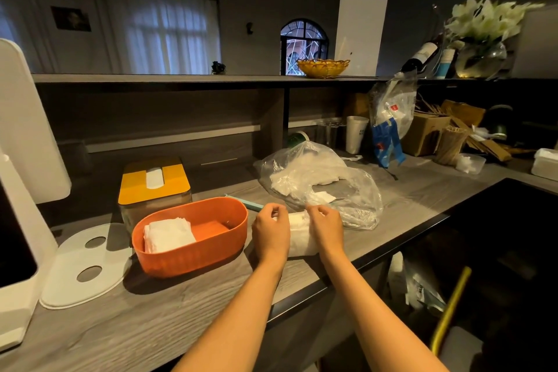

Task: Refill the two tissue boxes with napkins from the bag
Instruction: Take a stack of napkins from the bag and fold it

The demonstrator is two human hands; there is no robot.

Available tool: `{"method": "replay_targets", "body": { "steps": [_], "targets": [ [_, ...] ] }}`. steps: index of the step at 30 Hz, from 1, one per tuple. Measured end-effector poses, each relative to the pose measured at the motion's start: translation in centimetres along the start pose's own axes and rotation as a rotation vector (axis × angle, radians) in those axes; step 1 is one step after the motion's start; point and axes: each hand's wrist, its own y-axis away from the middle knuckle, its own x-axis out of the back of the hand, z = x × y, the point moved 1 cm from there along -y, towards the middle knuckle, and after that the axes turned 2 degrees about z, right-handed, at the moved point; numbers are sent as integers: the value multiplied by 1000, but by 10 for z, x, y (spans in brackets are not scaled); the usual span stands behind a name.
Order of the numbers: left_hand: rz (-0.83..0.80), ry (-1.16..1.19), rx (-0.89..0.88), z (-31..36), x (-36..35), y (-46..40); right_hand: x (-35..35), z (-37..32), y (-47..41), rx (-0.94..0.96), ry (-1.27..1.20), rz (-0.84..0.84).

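An open orange tissue box [193,254] stands on the wooden counter with a stack of white napkins [167,234] in its left half. Behind it sits a second box with a yellow lid [154,180], a napkin poking through its slot. A clear plastic bag [320,181] holding white napkins lies to the right. In front of the bag, a bundle of white napkins [300,235] rests on the counter between my hands. My left hand [270,228] grips its left side and my right hand [326,226] grips its right side, fingers curled over the top.
A white oval lid with two holes [86,266] lies left of the orange box, beside a white appliance [21,220]. Cups, a blue-and-clear bag [389,121], cardboard and straws crowd the back right. The counter edge [392,243] drops off to the right. A shelf runs above.
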Motion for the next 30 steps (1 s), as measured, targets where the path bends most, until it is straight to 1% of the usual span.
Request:
{"method": "replay_targets", "body": {
  "steps": [3, 5, 7, 10, 12, 14, 16, 18, 20, 23, 25, 27, 30],
  "targets": [
    [-8, -7, -18, 2, 1, 3, 0, -4, 2, 42, 45, 20],
    [-60, -8, -22, 3, 3, 7, 1, -5, 4, 56, 69, 39],
    [-171, -40, -44, 6, 7, 8, 3, -5, 5, 37, 74, 97],
    [-400, -147, -95, 21, 15, 11, 9, -5, 6, 7, 45, 215],
    [-535, -259, -166, 33, 23, 13, 12, -6, 6, -25, -14, 272],
    [-617, -326, -229, 42, 35, 14, 13, -10, 9, -60, -105, 290],
    [-622, -350, -282, 47, 46, 14, 13, -17, 14, -95, -230, 238],
    [-577, -305, -258, 50, 58, 12, 12, -27, 22, -161, -397, 75],
    [-500, -208, -181, 54, 71, 7, 11, -41, 30, -160, -500, -123],
    [-332, -7, -38, 64, 94, -5, 10, -68, 39, -23, -416, -342],
    [-244, 106, 44, 70, 111, -11, 5, -88, 43, 9, -398, -454],
    [-226, 127, 117, 74, 126, -15, -2, -104, 45, -18, -391, -475],
    [-344, 172, 256, 80, 150, -19, -19, -122, 43, -176, -452, -429]
  ]
}}
